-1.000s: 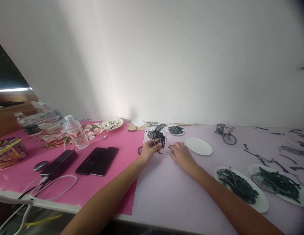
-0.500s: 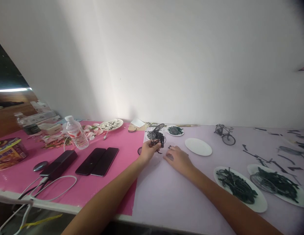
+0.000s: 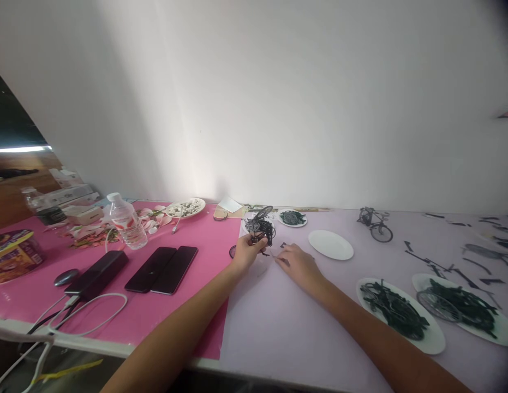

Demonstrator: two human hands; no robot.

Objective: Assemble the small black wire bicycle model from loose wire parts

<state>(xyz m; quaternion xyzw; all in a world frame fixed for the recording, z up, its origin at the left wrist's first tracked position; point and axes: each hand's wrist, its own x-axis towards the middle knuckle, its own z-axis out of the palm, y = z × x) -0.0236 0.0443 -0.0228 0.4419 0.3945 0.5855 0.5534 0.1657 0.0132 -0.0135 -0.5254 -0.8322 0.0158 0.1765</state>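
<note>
My left hand [image 3: 246, 252] is closed on a small black model bicycle [image 3: 261, 225], raised just over the table near the seam of the two covers. Its wheel tilts up, and my fingers hide part of the frame. To its right, my right hand [image 3: 298, 265] is low over the pale cover with its fingertips pinched together, pointing at the model. A thin sliver shows at those fingertips, too small to name. A small dark part [image 3: 283, 245] lies just beyond them. Farther right stands another model bicycle [image 3: 375, 224].
Plates of dark bicycle parts [image 3: 395, 314] stand at right, with loose parts [image 3: 429, 256] beyond. A bare white plate [image 3: 330, 244] lies near my right hand. On the pink cover are two phones [image 3: 174, 270], a power brick [image 3: 97, 275], a bottle [image 3: 126, 224] and a noodle tub [image 3: 16, 256].
My right fingers have drawn together and turned toward the model, with a thin sliver now showing at the tips. The model in my left hand has tilted slightly.
</note>
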